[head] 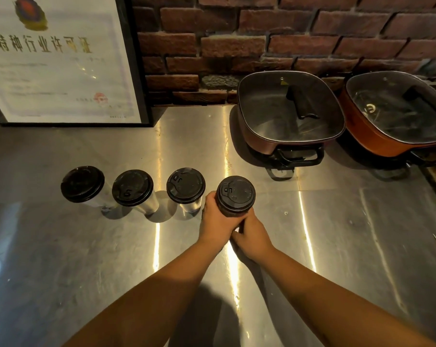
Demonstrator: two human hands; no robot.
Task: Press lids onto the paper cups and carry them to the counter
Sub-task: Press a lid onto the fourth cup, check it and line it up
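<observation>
Black-lidded, the fourth cup (pixel 236 196) stood rightmost in the row on the steel table (pixel 337 234); your left hand (pixel 215 221) and right hand (pixel 252 236) wrapped their fingers around its body.

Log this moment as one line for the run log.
hands: both grip fourth lidded cup | other cups: three lidded, on steel counter
</observation>
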